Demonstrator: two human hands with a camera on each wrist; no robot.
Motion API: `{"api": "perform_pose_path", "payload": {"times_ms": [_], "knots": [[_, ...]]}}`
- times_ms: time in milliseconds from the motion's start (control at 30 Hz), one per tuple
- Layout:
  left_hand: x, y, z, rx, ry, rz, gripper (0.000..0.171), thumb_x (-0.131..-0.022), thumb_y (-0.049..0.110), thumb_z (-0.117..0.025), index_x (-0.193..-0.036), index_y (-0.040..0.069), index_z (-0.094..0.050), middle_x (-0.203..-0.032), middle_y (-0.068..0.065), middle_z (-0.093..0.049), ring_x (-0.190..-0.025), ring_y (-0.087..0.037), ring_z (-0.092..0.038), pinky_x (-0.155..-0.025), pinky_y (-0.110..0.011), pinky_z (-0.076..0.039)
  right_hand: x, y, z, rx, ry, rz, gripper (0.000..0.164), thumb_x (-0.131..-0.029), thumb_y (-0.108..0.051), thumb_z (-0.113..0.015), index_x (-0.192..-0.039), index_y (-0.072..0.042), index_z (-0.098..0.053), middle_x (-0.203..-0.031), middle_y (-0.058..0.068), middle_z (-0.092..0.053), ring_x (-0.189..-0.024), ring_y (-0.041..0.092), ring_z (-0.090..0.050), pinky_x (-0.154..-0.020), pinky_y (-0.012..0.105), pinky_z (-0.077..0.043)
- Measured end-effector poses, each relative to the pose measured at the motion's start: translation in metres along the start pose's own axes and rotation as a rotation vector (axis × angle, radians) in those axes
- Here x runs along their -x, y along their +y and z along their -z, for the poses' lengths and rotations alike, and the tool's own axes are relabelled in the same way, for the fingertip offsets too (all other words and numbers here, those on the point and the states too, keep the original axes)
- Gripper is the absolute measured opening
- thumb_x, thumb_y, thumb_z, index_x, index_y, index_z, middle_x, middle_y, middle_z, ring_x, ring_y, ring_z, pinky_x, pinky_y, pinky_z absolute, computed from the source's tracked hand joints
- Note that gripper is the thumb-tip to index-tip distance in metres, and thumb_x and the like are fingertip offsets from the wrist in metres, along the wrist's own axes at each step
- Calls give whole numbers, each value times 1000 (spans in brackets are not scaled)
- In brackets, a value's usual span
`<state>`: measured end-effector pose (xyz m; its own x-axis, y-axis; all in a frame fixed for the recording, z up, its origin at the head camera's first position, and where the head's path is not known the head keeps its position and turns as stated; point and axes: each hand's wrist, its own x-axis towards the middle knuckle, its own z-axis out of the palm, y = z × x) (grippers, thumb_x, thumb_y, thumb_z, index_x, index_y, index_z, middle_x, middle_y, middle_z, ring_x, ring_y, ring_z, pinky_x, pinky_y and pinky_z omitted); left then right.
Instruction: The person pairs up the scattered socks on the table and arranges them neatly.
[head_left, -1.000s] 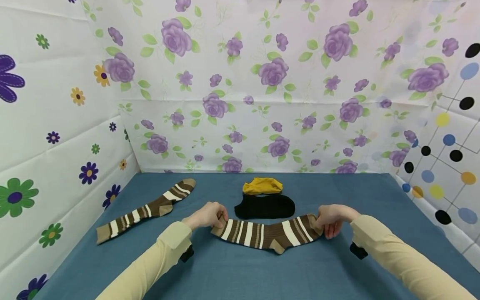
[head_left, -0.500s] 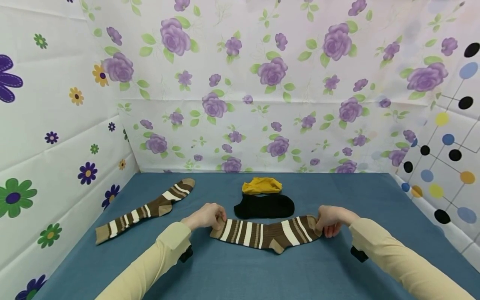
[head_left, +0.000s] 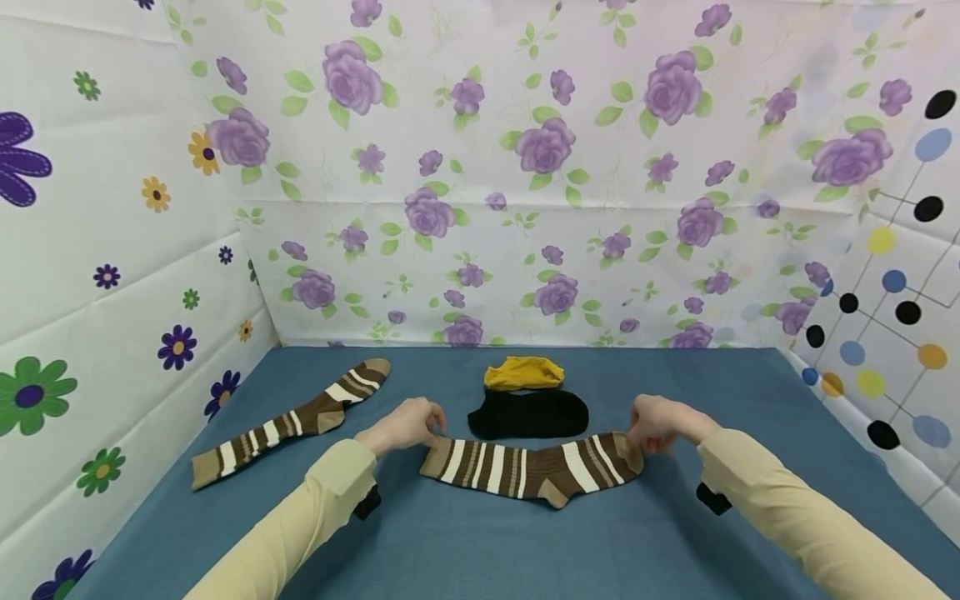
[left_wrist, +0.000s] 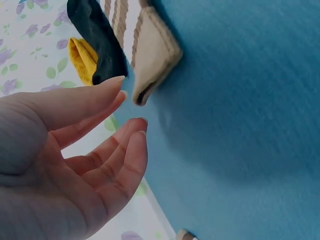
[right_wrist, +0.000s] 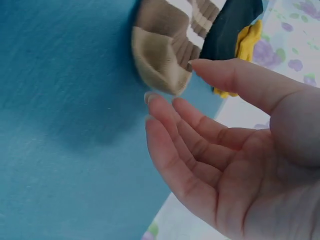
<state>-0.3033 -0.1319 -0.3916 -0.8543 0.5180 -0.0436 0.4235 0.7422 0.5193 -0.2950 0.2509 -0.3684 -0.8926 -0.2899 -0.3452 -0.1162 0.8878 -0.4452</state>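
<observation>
A brown, white and tan striped sock (head_left: 510, 468) lies flat across the table in front of me, its heel pointing toward me. My left hand (head_left: 405, 423) hovers just off its tan cuff; in the left wrist view the fingers (left_wrist: 132, 150) are loosely bent and hold nothing. At the toe end, my right hand (head_left: 663, 421) is likewise apart from the cloth, with thumb and fingers (right_wrist: 165, 135) spread in the right wrist view. A black ankle sock (head_left: 529, 414) lies just beyond the striped one.
Behind the black sock lies a crumpled yellow sock (head_left: 523, 372). A matching striped sock (head_left: 292, 421) stretches diagonally on the left of the blue tablecloth (head_left: 480, 558). Floral sheets (head_left: 480, 275) enclose the back and sides.
Both hands held the striped sock's ends before; now they have let go and lifted slightly up and away. The sock stays in place.
</observation>
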Motion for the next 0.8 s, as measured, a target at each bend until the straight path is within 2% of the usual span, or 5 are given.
{"api": "perform_pose_path", "payload": {"times_ms": [233, 367, 533, 700, 800], "knots": [[5, -1, 8, -18, 32, 22, 15, -78, -3, -67, -92, 2, -65, -86, -11, -56, -76, -21, -52, -61, -34, -44, -3, -9, 2, 11, 29, 25, 12, -79, 2, -54, -70, -2, -62, -60, 11, -58, -47, 16, -48, -47, 32, -44], [8, -4, 11, -34, 70, 37, 13, -80, -1, -66, -92, 2, -65, -86, -9, -56, -76, -21, -53, -62, -34, -44, -6, -17, 1, -23, 41, 16, 20, -83, -5, -59, -64, -1, -59, -52, 7, -50, -43, 12, -37, -44, 28, -37], [10, -11, 12, -61, 118, 59, 11, -80, -1, -65, -91, 2, -65, -86, -9, -56, -76, -22, -54, -62, -34, -45, -14, -29, 1, -37, 66, 53, 20, -83, -10, -64, -66, 0, -59, -54, 8, -54, -44, 11, -42, -47, 29, -41], [12, -19, 14, -96, 151, 80, 10, -81, 1, -64, -92, 1, -64, -85, -8, -55, -76, -22, -54, -62, -34, -45, -21, -41, -1, -32, 77, 70, 28, -83, -13, -65, -60, -2, -56, -50, 7, -50, -41, 11, -39, -47, 30, -40], [14, -23, 17, -103, 163, 86, 10, -81, 1, -64, -91, 1, -64, -85, -9, -56, -75, -21, -54, -62, -35, -45, -23, -46, -2, -31, 83, 80, 26, -83, -14, -66, -62, -2, -58, -52, 7, -52, -42, 12, -42, -48, 31, -42]]}}
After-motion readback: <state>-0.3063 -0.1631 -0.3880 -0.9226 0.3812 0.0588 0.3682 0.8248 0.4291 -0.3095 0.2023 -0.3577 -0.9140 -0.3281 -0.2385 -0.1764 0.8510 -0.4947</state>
